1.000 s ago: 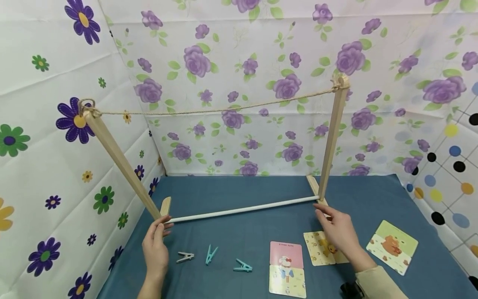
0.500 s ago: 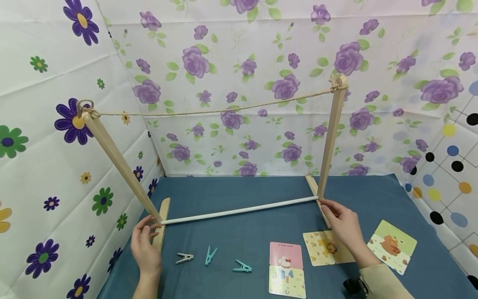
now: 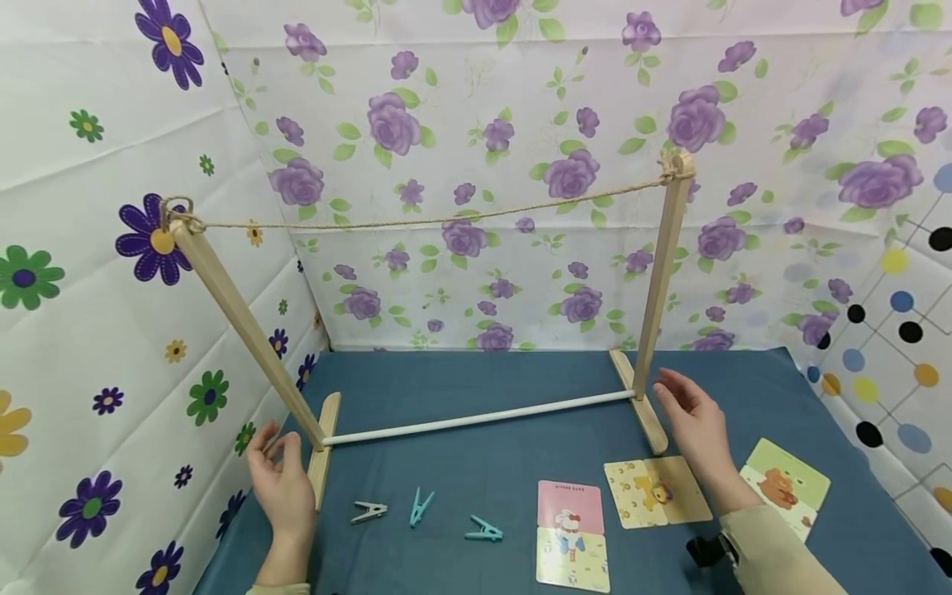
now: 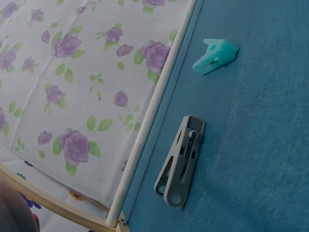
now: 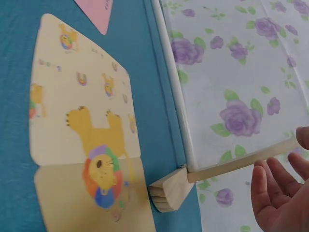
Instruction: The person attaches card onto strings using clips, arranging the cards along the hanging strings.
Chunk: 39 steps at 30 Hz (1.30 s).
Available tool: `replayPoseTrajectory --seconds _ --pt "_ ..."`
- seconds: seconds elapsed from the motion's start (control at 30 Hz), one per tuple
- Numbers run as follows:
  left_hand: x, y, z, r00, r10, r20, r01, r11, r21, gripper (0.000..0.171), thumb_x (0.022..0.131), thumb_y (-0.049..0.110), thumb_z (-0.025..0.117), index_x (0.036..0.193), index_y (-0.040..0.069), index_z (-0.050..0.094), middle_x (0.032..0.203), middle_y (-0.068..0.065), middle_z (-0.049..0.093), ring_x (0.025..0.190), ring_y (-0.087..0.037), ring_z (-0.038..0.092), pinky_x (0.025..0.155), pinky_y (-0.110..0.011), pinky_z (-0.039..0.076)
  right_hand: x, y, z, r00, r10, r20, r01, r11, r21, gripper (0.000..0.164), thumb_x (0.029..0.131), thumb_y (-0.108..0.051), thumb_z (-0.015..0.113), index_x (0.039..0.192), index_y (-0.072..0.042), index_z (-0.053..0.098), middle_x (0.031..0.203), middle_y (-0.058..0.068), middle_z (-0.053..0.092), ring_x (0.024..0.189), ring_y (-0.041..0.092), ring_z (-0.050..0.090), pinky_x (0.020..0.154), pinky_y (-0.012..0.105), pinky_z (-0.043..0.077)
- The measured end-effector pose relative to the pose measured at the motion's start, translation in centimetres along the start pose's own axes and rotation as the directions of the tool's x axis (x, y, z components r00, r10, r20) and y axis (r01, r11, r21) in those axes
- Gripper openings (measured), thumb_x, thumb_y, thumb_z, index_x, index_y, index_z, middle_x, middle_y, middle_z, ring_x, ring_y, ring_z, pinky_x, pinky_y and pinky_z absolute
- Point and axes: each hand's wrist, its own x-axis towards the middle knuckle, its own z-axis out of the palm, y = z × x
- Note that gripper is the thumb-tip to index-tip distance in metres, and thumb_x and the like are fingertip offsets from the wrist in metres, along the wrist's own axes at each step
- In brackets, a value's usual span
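Observation:
A wooden stand spans the table, its left post [image 3: 245,326] and right post [image 3: 662,281] leaning outward on flat wooden feet. Twine [image 3: 424,221] is tied between the tops, and a white rod [image 3: 483,419] joins the bottoms. My left hand [image 3: 286,487] hovers beside the left foot [image 3: 321,463], fingers loosely bent and holding nothing. Just right of the right post, my right hand [image 3: 695,426] is likewise bare, apart from the wood; its relaxed fingers [image 5: 277,186] show in the right wrist view. In the left wrist view only a blurred bit of hand appears.
A grey clothespin [image 3: 368,512] and two teal clothespins, one upright [image 3: 420,506] and one sideways [image 3: 484,529], lie in front of the rod. Further right are a pink-and-yellow card [image 3: 571,537], a yellow lion card [image 3: 658,493] and a green bear card [image 3: 784,483]. Patterned cloth walls surround the table.
My left hand has let go of the left post's base and drawn leftward. My right hand has left the right foot, moving right and slightly up. The stand stays put.

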Motion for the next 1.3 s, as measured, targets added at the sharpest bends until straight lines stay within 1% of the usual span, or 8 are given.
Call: replayPoseTrajectory --seconds 0.17,0.37,0.57,0.83,0.93,1.1,1.17,1.3 --pt "0.7 0.2 -0.1 1.000 0.004 0.007 -0.004 1.000 0.015 0.051 0.112 0.026 0.060 0.154 0.003 0.044 0.152 -0.008 0.043 0.121 -0.010 0.049 0.086 -0.020 0.039 1.1 -0.4 0.1 1.000 0.017 -0.016 -0.016 0.999 0.029 0.060 0.111 -0.050 0.056 0.159 -0.015 0.053 0.148 0.013 0.062 0.117 -0.004 0.058 0.086 0.007 0.049" --pt "1.3 0.4 -0.2 0.999 -0.028 0.016 0.028 0.999 0.043 0.054 0.111 0.027 0.062 0.157 0.007 0.042 0.151 0.000 0.044 0.122 -0.011 0.049 0.084 -0.018 0.043 2.1 -1.1 0.3 0.999 0.011 -0.047 -0.009 0.999 0.041 0.058 0.111 -0.050 0.056 0.160 -0.019 0.052 0.150 0.010 0.062 0.119 0.001 0.058 0.087 0.007 0.049" --pt "1.9 0.0 -0.2 0.998 -0.050 0.024 0.050 0.998 0.029 0.058 0.111 0.026 0.062 0.160 0.005 0.039 0.158 -0.009 0.040 0.124 -0.010 0.048 0.089 -0.018 0.041 2.9 -1.5 0.6 0.996 -0.004 -0.093 0.006 1.000 0.028 0.056 0.111 -0.048 0.056 0.160 -0.020 0.053 0.150 0.007 0.063 0.123 0.011 0.060 0.088 0.011 0.048" --pt "2.8 0.1 0.0 0.997 -0.043 0.067 0.040 0.998 0.039 0.062 0.111 0.027 0.061 0.163 0.005 0.035 0.163 -0.012 0.035 0.140 -0.031 0.040 0.095 -0.014 0.038 4.4 -1.4 0.5 0.996 -0.026 -0.090 0.028 0.999 0.020 0.053 0.113 -0.044 0.054 0.160 -0.022 0.054 0.146 0.011 0.064 0.133 0.028 0.057 0.090 0.018 0.047" --pt "3.0 0.2 0.0 0.996 -0.040 0.079 0.035 0.997 0.066 0.062 0.111 0.028 0.061 0.163 0.005 0.036 0.163 -0.013 0.036 0.141 -0.034 0.039 0.093 -0.012 0.039 5.0 -1.3 0.4 0.997 -0.045 -0.060 0.046 0.999 0.022 0.053 0.113 -0.045 0.053 0.161 -0.023 0.052 0.147 0.014 0.062 0.136 0.031 0.056 0.093 0.028 0.048" --pt "3.4 0.3 0.1 0.993 -0.059 0.102 0.051 0.996 0.079 0.062 0.112 0.028 0.060 0.164 0.005 0.035 0.164 -0.013 0.036 0.144 -0.036 0.038 0.095 -0.013 0.042 5.7 -1.4 0.4 0.998 -0.057 -0.031 0.058 0.997 0.047 0.057 0.113 -0.047 0.052 0.163 -0.019 0.049 0.149 0.017 0.059 0.140 0.036 0.053 0.106 0.054 0.048" --pt "3.5 0.4 0.2 0.993 -0.070 0.099 0.060 0.993 0.103 0.063 0.112 0.030 0.060 0.164 0.005 0.035 0.165 -0.013 0.037 0.145 -0.036 0.039 0.101 -0.019 0.044 5.9 -1.5 0.4 0.998 -0.053 -0.023 0.054 0.996 0.068 0.058 0.113 -0.046 0.051 0.163 -0.018 0.048 0.151 0.017 0.058 0.141 0.037 0.051 0.110 0.059 0.046" --pt "3.6 0.7 0.2 0.993 -0.081 0.083 0.069 0.987 0.144 0.064 0.112 0.034 0.059 0.165 0.006 0.036 0.164 -0.013 0.039 0.146 -0.038 0.040 0.113 -0.038 0.043 6.3 -1.9 0.5 0.999 -0.041 -0.015 0.043 0.995 0.093 0.059 0.114 -0.045 0.050 0.164 -0.015 0.046 0.154 0.015 0.056 0.143 0.035 0.050 0.115 0.060 0.044"
